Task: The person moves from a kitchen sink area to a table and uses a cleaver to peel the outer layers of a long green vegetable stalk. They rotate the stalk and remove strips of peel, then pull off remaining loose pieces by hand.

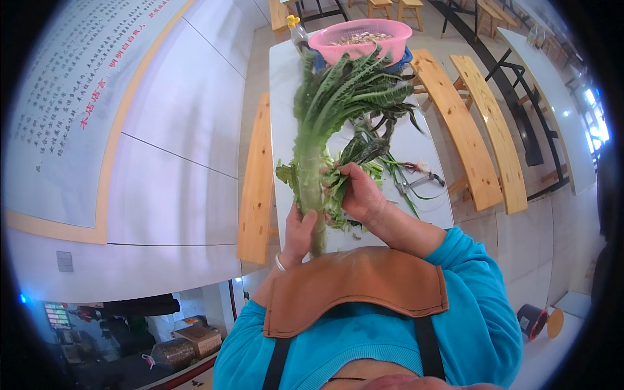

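A thick pale stalk of celtuce (stem lettuce) (310, 180) with long green leaves stands nearly upright in the view, above the white table. Low on the stalk, my left hand (298, 234) is wrapped around it. My right hand (360, 192) pinches a dark, wilted leaf (368, 148) at the stalk's right side. Cut leaf and stem pieces (336, 214) lie behind and right of the stalk. Green onions (402, 192) with reddish root ends lie further right, beside a metal peeler-like tool (419, 181) with a dark end.
At the far end of the white table (287, 97) are a pink plastic basket (360, 46) holding small pale pieces and a clear bottle with a yellow cap (298, 35). Wooden benches stand left (254, 195) and right (458, 131) of the table. A wall rises at the left.
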`<state>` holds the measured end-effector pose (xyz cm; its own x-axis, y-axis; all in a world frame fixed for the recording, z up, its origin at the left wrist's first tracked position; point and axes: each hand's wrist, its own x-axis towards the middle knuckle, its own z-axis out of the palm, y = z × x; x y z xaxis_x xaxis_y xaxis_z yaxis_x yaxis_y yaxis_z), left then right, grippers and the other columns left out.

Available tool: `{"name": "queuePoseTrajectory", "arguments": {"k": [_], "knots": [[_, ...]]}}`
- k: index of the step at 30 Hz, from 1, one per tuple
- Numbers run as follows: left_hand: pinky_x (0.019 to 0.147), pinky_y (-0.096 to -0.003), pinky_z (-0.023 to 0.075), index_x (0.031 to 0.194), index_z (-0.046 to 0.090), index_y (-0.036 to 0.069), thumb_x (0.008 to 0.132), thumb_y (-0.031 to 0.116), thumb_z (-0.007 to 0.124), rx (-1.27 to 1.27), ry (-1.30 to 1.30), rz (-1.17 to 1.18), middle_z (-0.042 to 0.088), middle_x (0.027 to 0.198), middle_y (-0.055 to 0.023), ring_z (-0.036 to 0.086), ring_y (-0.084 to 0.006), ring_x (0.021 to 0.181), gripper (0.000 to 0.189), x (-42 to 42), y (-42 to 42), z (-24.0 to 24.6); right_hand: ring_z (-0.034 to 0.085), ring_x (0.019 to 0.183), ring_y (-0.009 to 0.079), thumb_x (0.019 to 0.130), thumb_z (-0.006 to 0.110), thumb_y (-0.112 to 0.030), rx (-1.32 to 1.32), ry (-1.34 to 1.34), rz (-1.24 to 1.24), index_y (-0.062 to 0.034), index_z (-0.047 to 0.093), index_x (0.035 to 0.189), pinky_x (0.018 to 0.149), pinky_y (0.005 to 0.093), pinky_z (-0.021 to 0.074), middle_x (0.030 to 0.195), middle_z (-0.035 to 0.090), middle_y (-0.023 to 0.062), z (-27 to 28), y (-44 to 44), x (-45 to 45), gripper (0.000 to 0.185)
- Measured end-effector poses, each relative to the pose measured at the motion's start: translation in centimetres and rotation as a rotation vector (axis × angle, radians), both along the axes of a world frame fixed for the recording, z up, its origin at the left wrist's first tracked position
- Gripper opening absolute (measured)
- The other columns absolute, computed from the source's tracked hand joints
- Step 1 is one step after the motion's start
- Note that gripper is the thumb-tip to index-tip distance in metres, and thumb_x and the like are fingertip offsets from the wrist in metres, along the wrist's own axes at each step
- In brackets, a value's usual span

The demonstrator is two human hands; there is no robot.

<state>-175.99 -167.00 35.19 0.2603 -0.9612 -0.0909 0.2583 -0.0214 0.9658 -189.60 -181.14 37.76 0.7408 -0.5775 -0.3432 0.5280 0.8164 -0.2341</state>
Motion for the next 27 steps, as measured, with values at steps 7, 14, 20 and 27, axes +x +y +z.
{"name": "queuePoseTrajectory", "arguments": {"k": [7, 14, 20, 27], "knots": [[0.086, -0.0346, 0.0468, 0.131, 0.045, 0.003, 0.102, 0.035, 0.050, 0.012, -0.034, -0.144, 0.062, 0.102, -0.0128, 0.058, -0.0194, 0.093, 0.044, 1.3, -0.2, 0.6, 0.063, 0.106, 0.0224, 0.090, 0.056, -0.005, -0.442, 0.055, -0.043, -0.0015, 0.058, 0.126, 0.095, 0.0370, 0.0496, 0.110, 0.068, 0.0130, 0.8, -1.9, -1.5, 0.036], [0.077, -0.0295, 0.0522, 0.129, 0.038, 0.001, 0.092, 0.013, 0.063, 0.089, -0.200, -0.045, 0.064, 0.104, -0.0106, 0.063, -0.0157, 0.088, 0.046, 0.3, -1.1, 1.2, 0.064, 0.107, 0.0220, 0.091, 0.067, -0.005, -0.451, -0.012, -0.156, -0.0023, 0.058, 0.124, 0.094, 0.0384, 0.0547, 0.118, 0.065, 0.0086, 4.1, -3.6, -1.2, 0.035], [0.071, -0.0324, 0.0565, 0.132, 0.039, 0.000, 0.089, 0.009, 0.067, 0.121, -0.252, -0.060, 0.063, 0.102, -0.0107, 0.066, -0.0173, 0.078, 0.052, 2.5, -1.9, 2.6, 0.064, 0.103, 0.0225, 0.089, 0.063, 0.002, -0.442, -0.046, -0.285, -0.0030, 0.060, 0.119, 0.090, 0.0387, 0.0551, 0.113, 0.065, 0.0078, 3.3, -3.6, -0.5, 0.031], [0.070, -0.0360, 0.0568, 0.132, 0.045, 0.001, 0.097, 0.019, 0.061, 0.165, -0.114, -0.223, 0.062, 0.102, -0.0104, 0.067, -0.0202, 0.076, 0.043, 4.5, -1.6, 5.2, 0.066, 0.098, 0.0240, 0.089, 0.061, -0.010, -0.250, -0.005, -0.371, -0.0033, 0.061, 0.116, 0.092, 0.0412, 0.0537, 0.108, 0.066, 0.0077, 2.0, -3.3, 0.9, 0.028]]}}
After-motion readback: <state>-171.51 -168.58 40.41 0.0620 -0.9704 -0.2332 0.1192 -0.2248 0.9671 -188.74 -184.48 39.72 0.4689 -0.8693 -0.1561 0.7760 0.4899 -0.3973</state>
